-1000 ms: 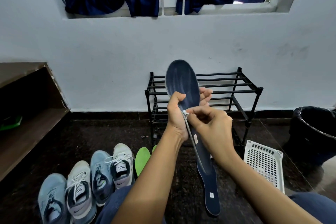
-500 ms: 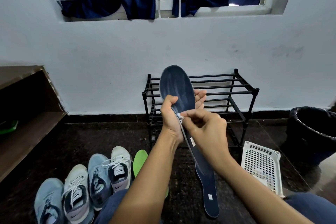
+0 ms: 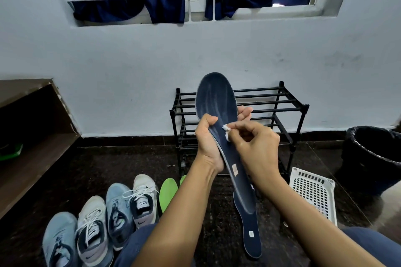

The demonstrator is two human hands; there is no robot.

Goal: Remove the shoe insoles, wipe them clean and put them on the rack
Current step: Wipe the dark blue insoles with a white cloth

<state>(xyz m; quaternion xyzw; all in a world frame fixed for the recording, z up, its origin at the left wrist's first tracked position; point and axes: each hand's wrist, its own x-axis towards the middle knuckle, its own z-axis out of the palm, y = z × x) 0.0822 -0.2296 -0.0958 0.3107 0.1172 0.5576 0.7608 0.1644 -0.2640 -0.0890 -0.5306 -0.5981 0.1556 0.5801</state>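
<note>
In the head view, the left hand (image 3: 209, 147) is gripping a dark blue insole (image 3: 217, 97) around its middle. The thumb is lying on the front face and the fingers (image 3: 245, 112) are wrapping round behind. The insole is standing nearly upright in the air, in front of the black rack (image 3: 271, 102) by the wall.

The right hand (image 3: 258, 149) is pinching a small white wad (image 3: 226, 131) between thumb and fingertips and pressing it on the insole's face, just beside the left thumb.

The wad is looking very small for the pinch, so a hard stroke is likely to roll it out of the fingers and onto the floor (image 3: 121, 165). The toe end above the grip is getting no support, and pressure there would probably be folding it back rather than cleaning it.

The heel end is hanging low over a second dark insole (image 3: 251, 238) lying on the floor. Whether the two are touching I cannot tell, but any dip of the left hand is risking fresh dirt on the wiped face. Two green insoles (image 3: 168, 193) are also waiting on the floor beside the shoes (image 3: 117, 208).
</note>
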